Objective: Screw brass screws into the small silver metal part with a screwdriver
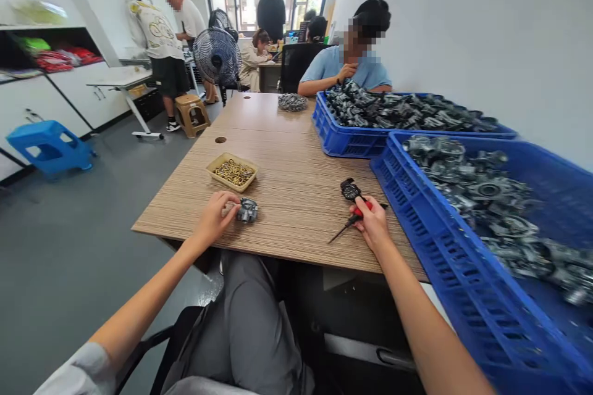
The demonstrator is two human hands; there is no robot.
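Observation:
Near the front edge of the wood-grain table, my left hand grips a small grey cast-metal part between thumb and fingers. The part rests on the tabletop. Farther right, my right hand is closed around a screwdriver with a red and black handle. Its dark shaft points down and to the left. A black part with a round face sits right at the fingertips of that hand; whether they hold it too I cannot tell. Just beyond my left hand stands a tan tray of brass-coloured screws.
A blue crate of grey metal parts stands close on my right. Behind it, another blue crate holds black parts. A round bundle of grey pieces lies at the far end. Across the table sits a person in blue; a fan stands beyond.

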